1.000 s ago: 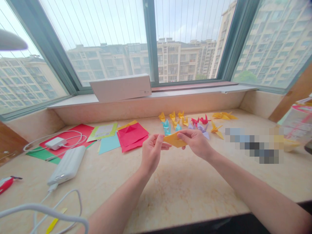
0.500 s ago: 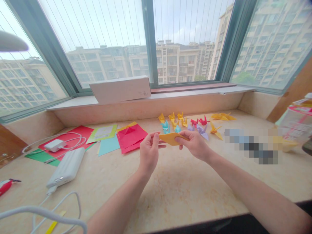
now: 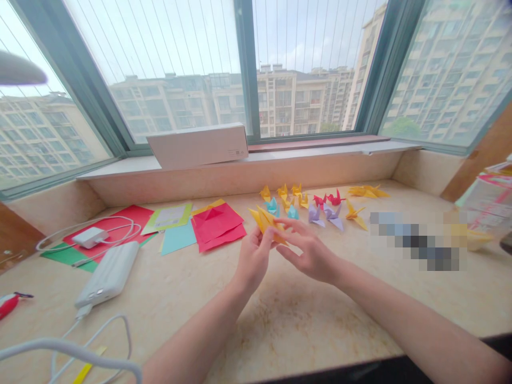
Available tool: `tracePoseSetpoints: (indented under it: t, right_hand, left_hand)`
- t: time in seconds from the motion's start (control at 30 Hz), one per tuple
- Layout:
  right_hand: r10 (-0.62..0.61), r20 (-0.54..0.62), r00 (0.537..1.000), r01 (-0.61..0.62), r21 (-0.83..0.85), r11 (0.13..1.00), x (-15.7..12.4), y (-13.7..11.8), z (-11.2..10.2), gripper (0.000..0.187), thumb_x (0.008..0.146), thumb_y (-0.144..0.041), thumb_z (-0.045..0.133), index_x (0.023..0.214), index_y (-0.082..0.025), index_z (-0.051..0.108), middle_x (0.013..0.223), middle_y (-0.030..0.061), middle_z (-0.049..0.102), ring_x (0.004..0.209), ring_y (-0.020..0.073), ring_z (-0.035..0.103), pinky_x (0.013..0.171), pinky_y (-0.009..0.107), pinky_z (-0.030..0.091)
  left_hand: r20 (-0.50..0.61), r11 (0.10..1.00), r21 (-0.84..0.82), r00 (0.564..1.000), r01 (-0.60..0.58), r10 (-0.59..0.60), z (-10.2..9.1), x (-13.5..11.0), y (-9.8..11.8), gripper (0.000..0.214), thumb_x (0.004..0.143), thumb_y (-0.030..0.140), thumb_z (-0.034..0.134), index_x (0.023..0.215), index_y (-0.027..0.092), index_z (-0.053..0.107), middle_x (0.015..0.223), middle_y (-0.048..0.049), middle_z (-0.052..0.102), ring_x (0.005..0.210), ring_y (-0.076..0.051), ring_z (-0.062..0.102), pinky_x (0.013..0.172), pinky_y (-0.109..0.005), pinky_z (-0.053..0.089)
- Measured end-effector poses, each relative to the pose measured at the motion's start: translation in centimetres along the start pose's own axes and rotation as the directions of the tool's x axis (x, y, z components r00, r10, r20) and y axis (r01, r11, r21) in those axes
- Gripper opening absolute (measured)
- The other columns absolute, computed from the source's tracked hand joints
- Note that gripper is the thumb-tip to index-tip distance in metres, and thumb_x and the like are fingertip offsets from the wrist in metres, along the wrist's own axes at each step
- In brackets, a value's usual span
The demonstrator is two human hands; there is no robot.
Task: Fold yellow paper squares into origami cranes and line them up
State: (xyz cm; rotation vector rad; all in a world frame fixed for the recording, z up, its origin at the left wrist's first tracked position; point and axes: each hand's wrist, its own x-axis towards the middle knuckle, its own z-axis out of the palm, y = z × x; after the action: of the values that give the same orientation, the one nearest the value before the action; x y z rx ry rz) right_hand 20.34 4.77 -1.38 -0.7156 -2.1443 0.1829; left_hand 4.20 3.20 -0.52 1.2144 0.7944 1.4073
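Observation:
A piece of folded yellow origami paper (image 3: 262, 217) is held above the tabletop, its pointed flaps spread and tilted up to the left. My left hand (image 3: 255, 258) pinches it from below, thumb on the near side. Beside it, my right hand (image 3: 308, 249) has its fingers apart, with the fingertips against or very near the paper's right edge; exact contact is hard to see. Just behind the hands stand folded paper cranes: several yellow ones (image 3: 287, 205), light blue ones (image 3: 293, 212), red ones (image 3: 335, 198) and purple ones (image 3: 333, 215).
Red paper sheets (image 3: 218, 226) lie left of my hands, near a light blue sheet (image 3: 180, 241). Further left are a white power bank (image 3: 108, 277), a charger (image 3: 91, 238) and cables. A white box (image 3: 198, 148) rests on the sill. At right stands a clear plastic container (image 3: 490, 200).
The yellow paper has turned from lying level between both hands to tilted, its flaps now apart. My right hand has loosened its pinch, and my left hand has shifted slightly right.

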Motion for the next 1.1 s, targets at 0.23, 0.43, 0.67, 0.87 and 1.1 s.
tracePoseSetpoints:
  t: [0.23,0.43,0.67,0.87,1.1]
  right_hand:
    - [0.07,-0.201,0.977,-0.05,0.104,0.993,0.3,0.2,-0.6,0.024,0.094,-0.016,0.054,0.111,-0.023,0.069,0.112,0.0089,0.068,0.105,0.0212,0.064,0.094,0.04,0.051]
    - [0.234,-0.173,0.957,-0.201,0.189,0.961,0.6,0.3,-0.4,0.036,0.089,-0.021,0.062,0.124,-0.022,0.062,0.112,0.0087,0.068,0.09,0.0199,0.065,0.085,0.038,0.054]
    - [0.45,-0.078,0.89,-0.38,0.418,0.825,0.9,0.5,-0.1,0.033,0.086,-0.029,0.065,0.118,-0.021,0.063,0.086,0.0038,0.07,0.074,0.0174,0.065,0.07,0.033,0.054]
    - [0.505,-0.056,0.861,-0.396,0.548,0.737,1.0,1.2,0.0,0.028,0.084,-0.035,0.066,0.107,-0.02,0.063,0.085,0.0046,0.07,0.076,0.0179,0.066,0.069,0.032,0.054]
    - [0.555,-0.025,0.832,-0.397,0.672,0.625,1.1,1.5,0.1,0.03,0.08,-0.039,0.071,0.101,-0.02,0.062,0.082,0.0041,0.071,0.074,0.0173,0.067,0.067,0.031,0.055]
  left_hand:
    - [-0.095,0.999,0.011,0.994,0.047,-0.046,-0.5,0.6,0.0,0.039,0.082,0.046,0.068,0.103,0.014,0.061,0.094,-0.0083,0.073,0.079,-0.022,0.072,0.071,-0.035,0.059]
    - [-0.011,0.993,0.08,0.996,0.087,-0.087,-0.2,0.3,-0.1,0.041,0.081,0.046,0.069,0.102,0.013,0.061,0.089,-0.01,0.074,0.075,-0.023,0.073,0.065,-0.032,0.058]
    - [-0.017,0.997,0.026,0.997,0.073,-0.073,0.0,0.0,0.2,0.055,0.089,0.047,0.059,0.133,0.02,0.044,0.09,-0.0077,0.075,0.074,-0.023,0.074,0.068,-0.036,0.059]
    - [-0.003,0.999,0.001,0.999,0.038,-0.038,0.1,-0.1,0.4,0.042,0.091,0.043,0.057,0.127,0.021,0.047,0.094,-0.0073,0.074,0.073,-0.022,0.074,0.07,-0.038,0.059]
    - [0.046,1.0,-0.014,0.999,0.028,-0.027,0.1,0.0,0.3,0.039,0.091,0.033,0.057,0.126,0.019,0.05,0.103,-0.0089,0.072,0.085,-0.022,0.073,0.076,-0.036,0.058]
